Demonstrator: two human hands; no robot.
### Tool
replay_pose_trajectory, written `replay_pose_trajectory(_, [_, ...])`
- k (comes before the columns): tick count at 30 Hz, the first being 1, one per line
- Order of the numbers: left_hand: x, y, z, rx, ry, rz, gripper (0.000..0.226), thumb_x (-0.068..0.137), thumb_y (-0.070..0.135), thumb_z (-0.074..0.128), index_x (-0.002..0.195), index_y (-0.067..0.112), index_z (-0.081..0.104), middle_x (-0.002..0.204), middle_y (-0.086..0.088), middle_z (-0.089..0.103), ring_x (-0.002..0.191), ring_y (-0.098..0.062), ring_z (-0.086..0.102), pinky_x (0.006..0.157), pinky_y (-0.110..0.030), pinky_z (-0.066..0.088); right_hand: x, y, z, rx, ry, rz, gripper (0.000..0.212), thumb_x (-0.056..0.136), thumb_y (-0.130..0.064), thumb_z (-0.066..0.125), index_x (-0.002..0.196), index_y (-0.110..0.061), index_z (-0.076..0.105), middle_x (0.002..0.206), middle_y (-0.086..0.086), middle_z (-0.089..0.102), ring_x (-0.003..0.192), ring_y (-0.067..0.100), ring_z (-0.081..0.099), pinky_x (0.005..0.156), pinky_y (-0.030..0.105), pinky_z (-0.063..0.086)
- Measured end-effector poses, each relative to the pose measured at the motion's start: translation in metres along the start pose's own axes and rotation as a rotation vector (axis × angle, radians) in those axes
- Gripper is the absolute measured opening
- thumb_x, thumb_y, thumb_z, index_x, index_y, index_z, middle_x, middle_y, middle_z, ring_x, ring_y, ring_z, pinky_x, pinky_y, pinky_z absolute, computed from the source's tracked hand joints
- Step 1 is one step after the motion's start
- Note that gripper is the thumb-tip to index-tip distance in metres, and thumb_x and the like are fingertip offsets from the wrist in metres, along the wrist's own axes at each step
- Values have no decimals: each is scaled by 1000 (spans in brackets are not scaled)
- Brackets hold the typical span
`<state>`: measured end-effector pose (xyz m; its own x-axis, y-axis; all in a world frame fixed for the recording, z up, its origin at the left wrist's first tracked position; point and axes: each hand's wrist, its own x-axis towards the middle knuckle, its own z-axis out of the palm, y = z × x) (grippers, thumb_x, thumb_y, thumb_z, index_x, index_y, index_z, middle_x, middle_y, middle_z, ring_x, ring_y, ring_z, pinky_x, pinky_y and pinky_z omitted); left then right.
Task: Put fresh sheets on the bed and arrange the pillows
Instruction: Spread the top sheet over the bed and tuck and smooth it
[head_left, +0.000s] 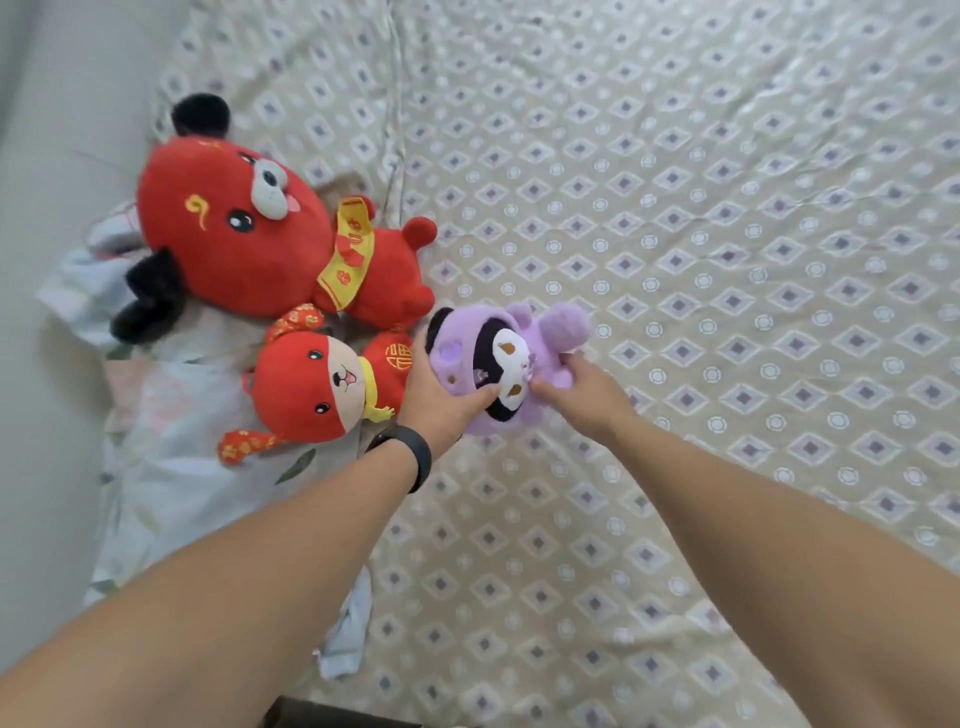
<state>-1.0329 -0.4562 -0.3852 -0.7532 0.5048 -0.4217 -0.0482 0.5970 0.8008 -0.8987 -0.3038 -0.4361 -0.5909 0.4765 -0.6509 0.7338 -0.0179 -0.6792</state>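
Left hand (441, 389) fingers were curled round the purple plush (506, 364) head, right hand (582, 384) pinched its body side. Plush sat on the patterned sheet (727, 260), just beside the small red plush (322, 387), with the big red plush (244, 234) behind. Both red ones lay on the floral pillow (171, 467) by the wall. Risk: nudging the small red one, or rucking the sheet while setting it down.

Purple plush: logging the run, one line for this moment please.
purple plush | held by left hand and right hand | on sheet beside small red plush
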Motion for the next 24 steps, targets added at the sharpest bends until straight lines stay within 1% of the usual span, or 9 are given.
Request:
replay_pose_trajectory(2, [30,13,-19,54,45,80,108,64,39,90,149,38,23,143,16,43,133,-4,43,110,-32,42,26,-28,4,-250,-1,-102,77,76,-83,55,130,-28,52,118,-5,59,102,24,60,85,45,53])
replay_pose_trajectory(5, [72,35,-41,117,105,197,105,62,48,88,148,37,29,142,20,47,129,2,45,102,-19,41,66,-60,9,-370,56,-144,95,70,-94,41,143,-33,39,133,3,54,116,35,56,91,53,51])
replay_pose_trajectory(7, [102,50,-52,185,135,267,101,62,50,82,148,39,30,140,17,50,127,-1,49,101,-24,45,89,-78,9,-446,62,-158,97,74,-89,40,154,-37,22,145,5,45,127,40,49,96,56,47])
replay_pose_trajectory(10, [154,72,-66,370,218,333,98,62,56,73,149,38,29,136,7,52,122,-14,54,95,-33,50,128,-93,14,-592,61,-87,106,78,-84,50,159,-38,-1,162,0,24,140,41,35,102,60,43])
replay_pose_trajectory(13, [198,94,-75,406,318,364,90,62,60,67,144,40,33,131,5,52,111,-17,57,91,-36,51,156,-91,29,-746,-61,27,109,79,-73,65,160,-30,8,168,-2,11,147,40,27,109,58,39])
replay_pose_trajectory(15, [228,102,-80,370,352,339,83,65,59,68,139,42,35,124,6,53,100,-16,58,87,-35,52,168,-85,45,-755,-207,67,111,78,-67,73,161,-30,10,169,1,10,148,35,30,111,51,40])
replay_pose_trajectory(17, [256,102,-84,375,355,312,81,69,54,70,140,43,35,124,5,52,97,-15,58,83,-32,51,174,-76,63,-820,-301,65,111,77,-64,75,161,-29,12,168,5,12,147,34,33,112,50,39])
replay_pose_trajectory(21, [297,100,-92,434,383,302,81,75,45,71,146,40,33,131,1,49,95,-15,54,83,-30,47,179,-56,82,-988,-267,0,112,78,-60,75,161,-24,9,167,10,7,147,37,29,119,56,25])
replay_pose_trajectory(24, [322,97,-99,547,370,277,81,77,43,70,147,40,31,136,-2,45,109,-25,59,88,-32,49,189,-53,87,-963,-303,42,118,78,-60,76,162,-22,3,168,13,-3,151,36,24,120,62,16])
